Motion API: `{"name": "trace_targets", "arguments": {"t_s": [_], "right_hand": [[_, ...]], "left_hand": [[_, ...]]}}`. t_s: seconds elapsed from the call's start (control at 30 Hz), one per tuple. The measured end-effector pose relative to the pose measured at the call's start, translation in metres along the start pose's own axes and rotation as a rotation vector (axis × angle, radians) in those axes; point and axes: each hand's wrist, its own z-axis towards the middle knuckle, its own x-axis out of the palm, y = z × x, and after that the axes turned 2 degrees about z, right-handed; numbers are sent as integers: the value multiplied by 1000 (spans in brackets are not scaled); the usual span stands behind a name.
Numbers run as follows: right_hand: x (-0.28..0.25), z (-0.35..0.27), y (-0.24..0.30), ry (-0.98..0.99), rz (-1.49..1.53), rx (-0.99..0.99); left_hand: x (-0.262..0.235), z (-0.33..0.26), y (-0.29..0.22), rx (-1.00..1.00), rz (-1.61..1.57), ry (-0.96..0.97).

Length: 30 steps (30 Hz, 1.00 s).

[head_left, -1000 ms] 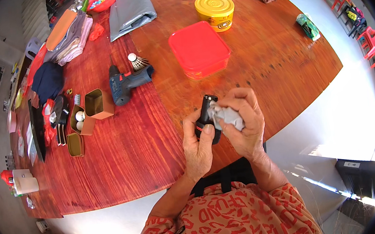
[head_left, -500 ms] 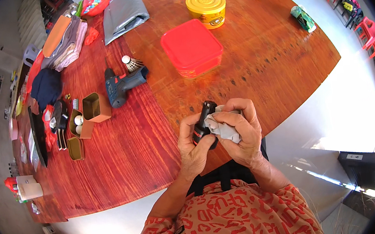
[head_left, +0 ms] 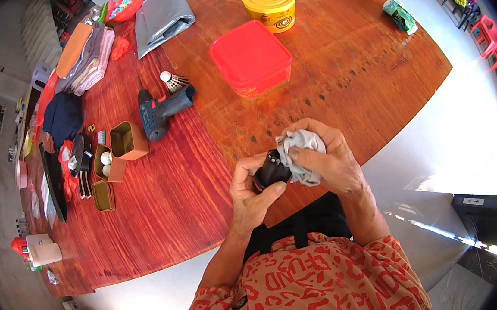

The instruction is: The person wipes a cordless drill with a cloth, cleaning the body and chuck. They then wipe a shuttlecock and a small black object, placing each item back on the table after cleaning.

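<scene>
Above the table's near edge, my left hand (head_left: pixel 250 186) is wrapped round a black power-tool battery (head_left: pixel 273 172), its narrow end pointing up and away. My right hand (head_left: pixel 336 156) grips a crumpled pale grey cloth (head_left: pixel 303 149) and presses it to the battery's right side. Fingers and cloth hide part of the battery. Farther left on the table lies a blue-black cordless drill (head_left: pixel 159 111), and a shuttlecock (head_left: pixel 173 81) rests beside it.
A red lidded box (head_left: pixel 252 55) and a yellow tub (head_left: pixel 270 7) stand beyond my hands. Open brown tins (head_left: pixel 127 140), a folded grey bag (head_left: pixel 164 20) and stacked cloths (head_left: pixel 92 62) occupy the left side. A green packet (head_left: pixel 400 16) lies near the right edge.
The cloth and my right hand have shifted up and slightly right along the battery. My left hand has tilted the battery and still holds it.
</scene>
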Motion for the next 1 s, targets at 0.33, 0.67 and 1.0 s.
{"name": "trace_targets", "arguments": {"t_s": [0.33, 0.67, 1.0], "right_hand": [[-1, -15, -1, 69, -64, -92], [3, -16, -10, 129, 320, -190], [4, -16, -3, 97, -246, -206]], "left_hand": [[-2, 2, -5, 182, -9, 117], [-2, 7, -6, 210, 15, 102], [2, 2, -10, 235, 201, 85]]}}
